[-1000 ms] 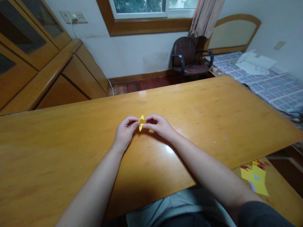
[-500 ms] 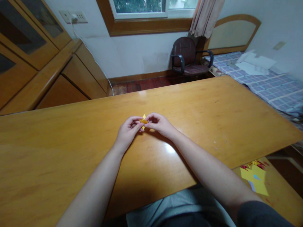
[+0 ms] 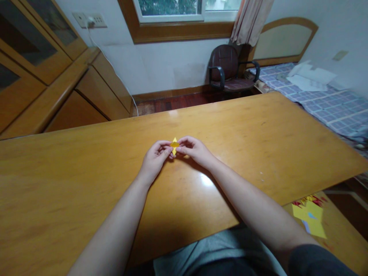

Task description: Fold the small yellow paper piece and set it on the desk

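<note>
A small piece of folded yellow paper is held between my two hands, just above the wooden table. Pointed tips stick out at its top and bottom, and a darker, rounded fold crosses its middle. My left hand pinches its left side between thumb and fingers. On the other side, my right hand grips the right edge with thumb and fingertips. The fingers hide parts of both side edges.
At the lower right, yellow paper sheets and red and yellow folded pieces lie on a lower surface. Beyond the table stand a brown armchair and a bed with white papers. Wooden cabinets line the left.
The yellow folded paper has turned slightly, so its top and bottom points and middle fold show more evenly. My right fingers have shifted a little; both hands keep hold.
</note>
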Demonstrator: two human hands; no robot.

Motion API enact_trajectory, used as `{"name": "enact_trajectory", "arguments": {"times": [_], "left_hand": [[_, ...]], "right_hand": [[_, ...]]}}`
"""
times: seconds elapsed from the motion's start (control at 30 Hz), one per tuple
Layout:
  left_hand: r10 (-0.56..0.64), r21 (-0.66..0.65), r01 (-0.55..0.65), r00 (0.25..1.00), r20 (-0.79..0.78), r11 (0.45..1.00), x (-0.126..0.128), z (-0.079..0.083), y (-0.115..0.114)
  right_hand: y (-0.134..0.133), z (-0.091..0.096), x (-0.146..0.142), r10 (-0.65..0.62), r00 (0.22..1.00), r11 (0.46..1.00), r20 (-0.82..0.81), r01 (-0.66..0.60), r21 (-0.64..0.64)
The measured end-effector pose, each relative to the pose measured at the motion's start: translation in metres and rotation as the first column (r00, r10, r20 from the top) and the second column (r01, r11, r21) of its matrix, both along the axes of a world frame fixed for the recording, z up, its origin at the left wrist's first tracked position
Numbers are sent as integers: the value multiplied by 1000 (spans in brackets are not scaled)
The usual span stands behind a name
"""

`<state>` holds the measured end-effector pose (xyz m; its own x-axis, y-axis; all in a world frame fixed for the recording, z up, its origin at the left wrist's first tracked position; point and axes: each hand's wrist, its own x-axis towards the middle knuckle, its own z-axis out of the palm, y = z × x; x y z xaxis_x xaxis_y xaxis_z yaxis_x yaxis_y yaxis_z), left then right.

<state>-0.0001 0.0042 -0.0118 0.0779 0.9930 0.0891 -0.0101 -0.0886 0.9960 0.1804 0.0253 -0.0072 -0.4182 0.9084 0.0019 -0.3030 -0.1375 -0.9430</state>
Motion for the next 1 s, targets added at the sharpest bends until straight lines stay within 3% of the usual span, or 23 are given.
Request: {"name": "enact_trajectory", "arguments": {"times": [0.17,0.47,1.0], "left_hand": [[-13,-19,14,1000,25,1000,1,5,-1],[-34,-32,33,999,-34,999,4,10,-2],[-30,-50,31,999,25,998,3,1,1]], "right_hand": [[1,-1,-2,-24,1000,999,-3,24,-37],[1,-2,-2,-47,995,999,89,47,5],[-1,-1,-5,-86,995,996,44,87,-15]]}}
